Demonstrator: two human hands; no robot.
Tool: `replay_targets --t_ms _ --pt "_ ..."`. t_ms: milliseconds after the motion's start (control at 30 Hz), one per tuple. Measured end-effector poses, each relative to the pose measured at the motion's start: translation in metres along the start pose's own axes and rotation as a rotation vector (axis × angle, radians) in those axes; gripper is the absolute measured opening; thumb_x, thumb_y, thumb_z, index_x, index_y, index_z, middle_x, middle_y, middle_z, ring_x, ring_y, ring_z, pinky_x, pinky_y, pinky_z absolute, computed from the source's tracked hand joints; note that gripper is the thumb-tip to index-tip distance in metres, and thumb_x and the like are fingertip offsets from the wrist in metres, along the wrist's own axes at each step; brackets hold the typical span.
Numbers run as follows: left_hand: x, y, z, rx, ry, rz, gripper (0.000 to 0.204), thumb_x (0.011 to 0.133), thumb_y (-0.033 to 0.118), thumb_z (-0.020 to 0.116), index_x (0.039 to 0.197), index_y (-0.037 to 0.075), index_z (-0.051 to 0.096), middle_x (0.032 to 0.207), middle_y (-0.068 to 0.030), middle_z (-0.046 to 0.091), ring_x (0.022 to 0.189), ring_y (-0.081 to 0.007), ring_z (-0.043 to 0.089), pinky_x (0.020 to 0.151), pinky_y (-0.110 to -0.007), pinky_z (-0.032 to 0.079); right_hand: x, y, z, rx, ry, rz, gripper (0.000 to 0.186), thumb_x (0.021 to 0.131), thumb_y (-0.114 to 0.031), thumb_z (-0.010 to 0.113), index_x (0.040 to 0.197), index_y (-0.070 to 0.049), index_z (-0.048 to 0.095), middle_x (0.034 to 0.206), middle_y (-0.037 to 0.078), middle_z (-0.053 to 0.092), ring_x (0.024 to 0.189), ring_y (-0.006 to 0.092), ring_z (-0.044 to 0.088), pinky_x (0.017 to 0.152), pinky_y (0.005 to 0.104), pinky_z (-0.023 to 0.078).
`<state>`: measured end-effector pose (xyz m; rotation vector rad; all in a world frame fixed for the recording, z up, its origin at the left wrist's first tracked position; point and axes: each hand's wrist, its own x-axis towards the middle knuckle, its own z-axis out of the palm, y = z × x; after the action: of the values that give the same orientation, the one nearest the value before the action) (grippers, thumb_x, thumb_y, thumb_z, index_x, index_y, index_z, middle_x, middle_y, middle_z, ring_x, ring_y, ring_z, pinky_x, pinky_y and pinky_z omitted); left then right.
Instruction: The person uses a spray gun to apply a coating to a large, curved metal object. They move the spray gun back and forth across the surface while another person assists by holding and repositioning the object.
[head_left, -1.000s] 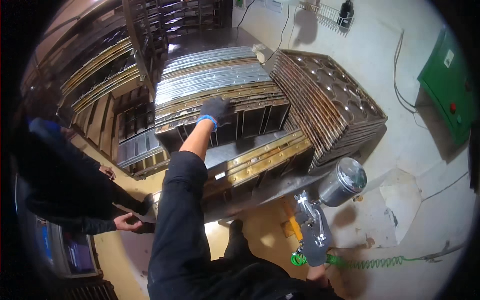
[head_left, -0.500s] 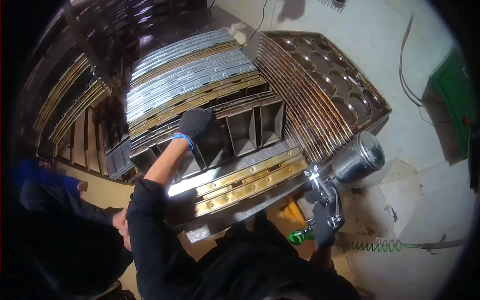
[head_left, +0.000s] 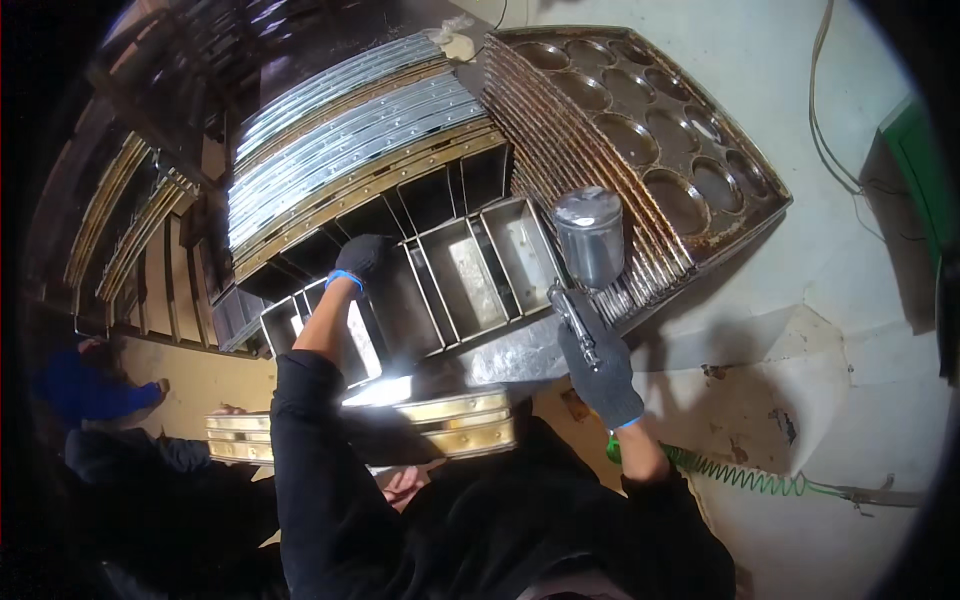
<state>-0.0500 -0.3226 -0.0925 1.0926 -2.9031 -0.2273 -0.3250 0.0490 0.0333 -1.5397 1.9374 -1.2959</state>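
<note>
The stack of round-cupped baking trays (head_left: 640, 140) filled the upper right, its far corner bent by the lens and its lower edge rusty. Left of it a pile of shiny strapped loaf-pan sets (head_left: 350, 130) ran up into darkness, where racks at the left rim were too dim to make out. In front lay the strapped set of loaf tins (head_left: 440, 280), open side up, its near left part hidden behind the person's own sleeve. A further gold-edged set (head_left: 440, 425) showed only as a strip below the forearm. A co-worker's dark sleeve (head_left: 150, 470) and hand at lower left were mostly cut off.

The left hand (head_left: 362, 258), gloved, rested curled on the far rim of the tin set; how tightly it gripped could not be told. The right hand (head_left: 598, 365), also gloved, was clamped around the handle of a spray gun (head_left: 582, 262), whose metal cup stood just above the tins' right end. A green coiled hose (head_left: 730, 472) trailed right from beneath that wrist.
</note>
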Motion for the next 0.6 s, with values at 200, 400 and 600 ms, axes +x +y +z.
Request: replay_targets --t_ms 200,400,600 --pt "-0.026 0.007 0.036 -0.158 0.041 -0.242 0.033 0.086 0.035 0.059 0.108 0.015 0.074 0.101 -0.0218 0.070 0.095 -0.0425 0.067 0.084 -0.050 0.053 0.016 0.005 -0.004 0.173 -0.095 0.053 0.045 0.095 -0.011 0.060 0.139 -0.004 0.054 0.129 0.020 0.063 0.118 0.0340 0.062 0.096 0.0389 0.050" --pt "-0.077 0.061 -0.005 0.052 0.425 -0.305 0.049 0.091 0.034 0.060 0.134 0.012 0.059 0.121 -0.0167 0.066 0.109 -0.0401 0.062 0.095 -0.045 0.049 0.018 0.024 0.005 0.170 -0.104 0.057 0.045 0.094 -0.012 0.060 0.138 -0.007 0.055 0.124 0.020 0.065 0.112 0.0351 0.065 0.093 0.0393 0.052" --pt "-0.209 0.029 0.022 0.355 0.489 -0.978 0.071 0.089 0.046 0.058 0.139 -0.002 0.046 0.118 -0.0256 0.062 0.104 -0.0412 0.061 0.090 -0.051 0.048 0.027 0.056 0.024 0.044 -0.099 0.072 0.047 0.094 -0.019 0.063 0.140 -0.013 0.053 0.132 0.019 0.060 0.124 0.0413 0.055 0.099 0.0455 0.048"
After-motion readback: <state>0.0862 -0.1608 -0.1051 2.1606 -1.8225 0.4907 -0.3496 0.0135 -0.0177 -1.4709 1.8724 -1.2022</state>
